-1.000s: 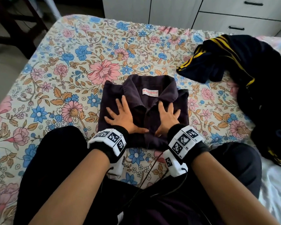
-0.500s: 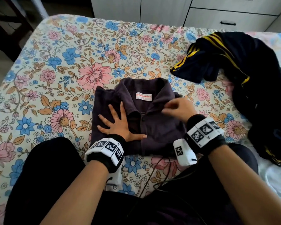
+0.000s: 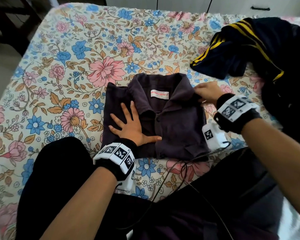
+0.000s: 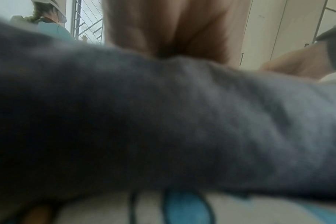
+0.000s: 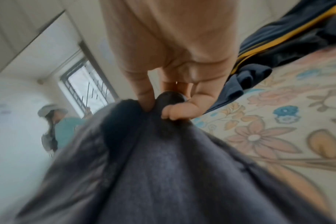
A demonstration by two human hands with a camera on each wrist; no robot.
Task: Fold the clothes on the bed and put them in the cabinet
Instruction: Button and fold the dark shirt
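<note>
Now the left hand (image 3: 132,129) lies flat and wide on the folded dark purple cloth shirt (image 3: 173,125) to keep it still — the right hand (image 3: 207,92) pinches its corner to tidy the fold.

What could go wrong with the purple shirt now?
The right hand only pinches a bit of the purple shirt at its right shoulder, so tugging there might pull the neat fold open. The left hand presses flat on just the left half, so the rest could bunch up. The dark striped clothes lie close by and might get tangled in.
</note>
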